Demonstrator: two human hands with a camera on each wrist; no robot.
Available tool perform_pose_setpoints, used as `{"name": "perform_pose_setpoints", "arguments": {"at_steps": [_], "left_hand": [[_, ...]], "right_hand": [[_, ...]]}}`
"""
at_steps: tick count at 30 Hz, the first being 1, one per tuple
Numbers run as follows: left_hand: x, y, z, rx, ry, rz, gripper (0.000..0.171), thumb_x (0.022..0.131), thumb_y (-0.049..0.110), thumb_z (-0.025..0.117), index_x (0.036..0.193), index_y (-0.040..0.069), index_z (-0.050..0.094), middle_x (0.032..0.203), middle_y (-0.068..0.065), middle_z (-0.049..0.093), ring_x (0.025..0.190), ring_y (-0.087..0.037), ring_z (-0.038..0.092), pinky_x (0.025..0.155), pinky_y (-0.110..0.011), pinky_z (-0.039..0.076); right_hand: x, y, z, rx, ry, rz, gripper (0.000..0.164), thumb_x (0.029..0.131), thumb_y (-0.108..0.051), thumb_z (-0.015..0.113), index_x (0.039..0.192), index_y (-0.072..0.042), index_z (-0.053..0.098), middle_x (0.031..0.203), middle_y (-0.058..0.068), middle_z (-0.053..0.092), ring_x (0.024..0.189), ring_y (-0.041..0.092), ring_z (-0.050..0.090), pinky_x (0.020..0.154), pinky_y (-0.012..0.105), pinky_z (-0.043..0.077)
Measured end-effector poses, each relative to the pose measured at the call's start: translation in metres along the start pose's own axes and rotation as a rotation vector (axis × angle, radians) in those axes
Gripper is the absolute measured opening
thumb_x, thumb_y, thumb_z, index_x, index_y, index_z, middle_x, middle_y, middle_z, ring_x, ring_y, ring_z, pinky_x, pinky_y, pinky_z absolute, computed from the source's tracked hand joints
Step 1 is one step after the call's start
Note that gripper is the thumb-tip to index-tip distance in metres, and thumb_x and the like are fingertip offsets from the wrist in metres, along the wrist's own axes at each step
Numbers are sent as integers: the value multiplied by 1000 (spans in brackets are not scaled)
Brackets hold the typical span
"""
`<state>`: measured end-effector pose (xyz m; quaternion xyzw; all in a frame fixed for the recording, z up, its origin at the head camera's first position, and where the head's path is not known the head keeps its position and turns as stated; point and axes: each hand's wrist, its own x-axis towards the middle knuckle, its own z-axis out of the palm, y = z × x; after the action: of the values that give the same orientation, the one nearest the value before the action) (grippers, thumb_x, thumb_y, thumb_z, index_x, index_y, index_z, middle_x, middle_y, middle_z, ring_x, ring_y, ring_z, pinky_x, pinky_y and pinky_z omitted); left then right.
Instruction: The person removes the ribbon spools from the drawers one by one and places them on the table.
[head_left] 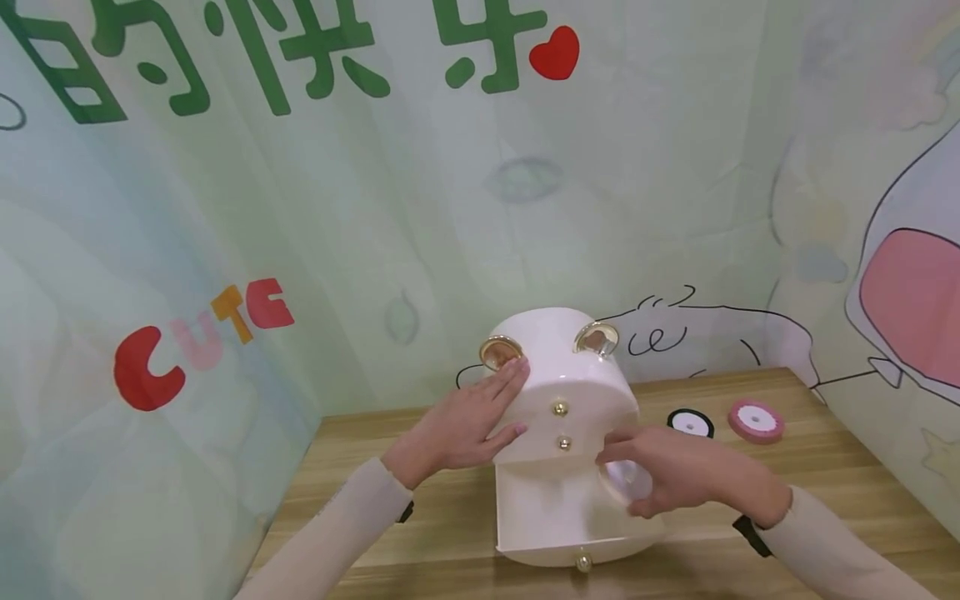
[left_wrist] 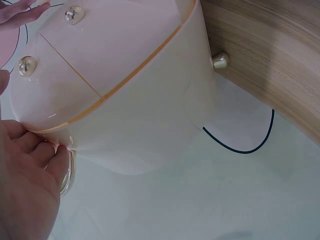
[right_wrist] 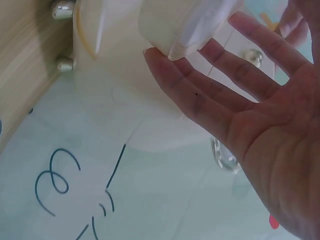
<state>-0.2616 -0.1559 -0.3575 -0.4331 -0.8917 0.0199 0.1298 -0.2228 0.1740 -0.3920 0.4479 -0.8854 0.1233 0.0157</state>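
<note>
A glossy white storage box (head_left: pixel 558 358) with two gold-rimmed ears and gold knobs stands on the table. Its bottom drawer (head_left: pixel 540 504) is pulled out toward me. My left hand (head_left: pixel 467 423) rests against the box's upper left front, fingers extended beside the left ear (head_left: pixel 501 353); in the left wrist view its fingertips touch the box edge by that ear. Over the right side of the drawer, my right hand (head_left: pixel 678 468) holds a pale, round ribbon spool (head_left: pixel 628 481) between fingers and thumb. The right wrist view shows this spool (right_wrist: pixel 200 27) tilted at the fingertips, with the thumb hidden.
A black-rimmed ribbon spool (head_left: pixel 691 422) and a pink one (head_left: pixel 756 421) lie on the wooden table (head_left: pixel 787 492), right of the box. A printed cloth backdrop (head_left: pixel 420 250) hangs close behind the table and along both sides.
</note>
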Motion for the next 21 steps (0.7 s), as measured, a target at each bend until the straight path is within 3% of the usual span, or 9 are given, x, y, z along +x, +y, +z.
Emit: {"name": "perform_pose_setpoints", "arguments": {"at_steps": [8,15,21], "left_hand": [[0,0,0,-3,5,8,75,111,43,46,166,-1,22,174,-17,26,159,-29,36,124,-42,42],[0,0,0,-2,6,4,75,111,43,46,166,-1,22,174,-17,26,160,-29,35,124,-42,42],[0,1,0,2,5,2,75,110,43,46,166,-1,22,174,-16,27,160,-28,35,124,-42,42]], "right_hand": [[-28,13,-3,-63,102,68,53,74,-35,93,121,-19,75,120,0,71,98,13,66,81,34,60],[-47,29,1,-58,173,67,50,73,-31,92,118,-19,75,105,-11,65,87,3,57,70,24,52],[-61,42,10,-75,196,95,49,71,-31,93,114,-17,74,109,-5,69,88,6,62,72,26,55]]}}
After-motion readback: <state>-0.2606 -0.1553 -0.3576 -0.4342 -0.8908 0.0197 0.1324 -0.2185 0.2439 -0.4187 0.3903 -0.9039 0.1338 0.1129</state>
